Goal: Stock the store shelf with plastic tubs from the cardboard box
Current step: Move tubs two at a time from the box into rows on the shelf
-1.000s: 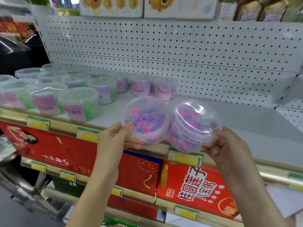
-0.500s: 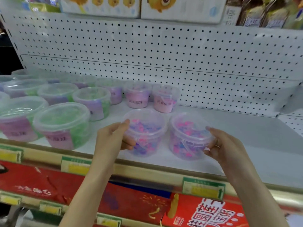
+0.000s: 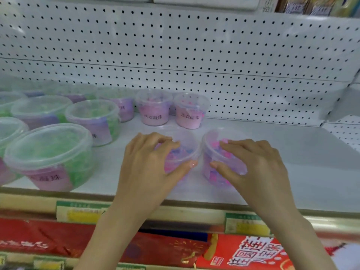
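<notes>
Plastic tubs [image 3: 185, 151] gripped by left hand [image 3: 150, 166], right hand [image 3: 259, 168], seemingly shelved

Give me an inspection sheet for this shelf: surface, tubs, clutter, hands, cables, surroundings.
Surface: white shelf, bare on its right side.
Job's things: left tub and right tub, pink and blue beads, side by side near the front edge; cardboard box not in view.
Clutter: green tubs at left, two pink tubs at the back.
Hands: left hand grips left tub, right hand grips right tub, fingers over the lids.
Cables: nothing seen.
Surroundings: pegboard behind, price tags on the rail, red boxes below.
</notes>
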The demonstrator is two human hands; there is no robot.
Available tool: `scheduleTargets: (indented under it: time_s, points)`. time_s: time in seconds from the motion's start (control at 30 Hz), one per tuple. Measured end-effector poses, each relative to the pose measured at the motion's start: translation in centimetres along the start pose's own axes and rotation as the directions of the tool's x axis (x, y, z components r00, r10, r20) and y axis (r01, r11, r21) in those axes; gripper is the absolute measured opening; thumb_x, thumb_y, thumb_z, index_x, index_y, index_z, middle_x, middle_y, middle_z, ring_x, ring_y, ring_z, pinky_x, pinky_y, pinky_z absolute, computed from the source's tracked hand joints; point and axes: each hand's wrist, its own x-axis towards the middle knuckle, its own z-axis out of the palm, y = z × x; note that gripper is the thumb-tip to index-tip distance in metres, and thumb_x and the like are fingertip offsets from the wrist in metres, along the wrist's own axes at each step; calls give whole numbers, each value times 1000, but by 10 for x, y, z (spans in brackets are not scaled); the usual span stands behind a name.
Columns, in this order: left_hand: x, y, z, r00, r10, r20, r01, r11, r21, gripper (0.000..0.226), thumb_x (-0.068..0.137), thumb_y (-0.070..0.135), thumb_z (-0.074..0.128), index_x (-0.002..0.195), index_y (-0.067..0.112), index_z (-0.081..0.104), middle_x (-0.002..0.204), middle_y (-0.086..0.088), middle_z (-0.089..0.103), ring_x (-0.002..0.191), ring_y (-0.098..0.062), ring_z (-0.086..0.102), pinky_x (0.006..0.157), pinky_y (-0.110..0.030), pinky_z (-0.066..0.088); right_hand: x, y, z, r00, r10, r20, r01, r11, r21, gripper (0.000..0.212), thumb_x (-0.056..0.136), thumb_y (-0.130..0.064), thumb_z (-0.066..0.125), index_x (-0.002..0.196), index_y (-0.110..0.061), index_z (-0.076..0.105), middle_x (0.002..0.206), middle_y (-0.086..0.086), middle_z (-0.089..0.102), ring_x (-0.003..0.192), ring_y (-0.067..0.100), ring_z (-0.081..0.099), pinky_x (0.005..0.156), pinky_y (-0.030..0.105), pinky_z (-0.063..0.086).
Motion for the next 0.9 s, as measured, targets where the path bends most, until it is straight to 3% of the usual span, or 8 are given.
scheduleTargets:
  time_s: [0.1,0.2,0.3,0.43,0.57,0.7,0.8,0.9]
  points:
    - [9,-16,-10,987,92,130,-93,996,-1,60,74,67,40,106,25,70,107,9,65,106,-15,59,111,-45,20,6,3,-5,999,-42,34,42,999,-13,48,76,-60,51,104,-27,71,106,-9,69,89,22,59,70,25,41]
    - [21,-45,-32,963,100,249,-90,995,-52,61,69,67,40,112,33,66,123,14,59,125,-13,47,109,-41,8,14,15,-12,970,-93,225,65,989,132,46,81,-59,52,121,-37,60,128,-25,51,118,1,48,99,26,36]
    - [27,-60,-54,983,83,167,-90,995,36,53,65,59,51,111,36,65,127,12,57,127,-10,43,111,-45,12,30,30,-14,880,-203,429,25,922,385,44,81,-49,50,125,-47,47,137,-31,38,134,-11,24,118,31,13]
    - [38,-35,-40,980,170,107,-169,986,-17,65,68,63,44,108,18,69,114,6,64,108,-16,54,98,-25,32,50,28,-21,786,-156,599,-92,928,362,38,84,-47,52,120,-53,46,144,-28,33,138,-11,14,117,29,12]
    - [44,-46,-14,962,147,230,-158,987,30,67,70,63,39,105,15,70,110,-3,68,103,-26,61,91,-33,45,51,4,-17,861,-49,507,-110,954,279,43,70,-68,51,105,-44,59,132,-16,54,125,5,45,103,27,33]
    - [52,-63,-6,970,123,209,-126,992,3,52,80,51,55,124,24,60,135,2,54,129,-18,44,111,-37,17,60,-3,8,905,-133,404,62,981,185,41,81,-46,63,113,-23,55,123,-9,60,111,18,55,91,29,38]
    - [59,-71,-5,978,77,192,-96,991,89,43,85,26,63,127,27,56,141,0,47,136,-19,33,114,-51,7,81,13,16,840,-196,505,23,945,327,38,85,-28,65,122,-28,54,138,-15,47,133,13,39,103,15,27]
    - [55,-76,-9,992,32,122,-53,984,170,44,83,23,67,126,22,58,138,-9,49,131,-29,39,113,-51,10,86,28,17,829,-145,540,11,970,244,51,86,-37,61,133,-43,43,151,-17,26,141,3,14,114,29,13]
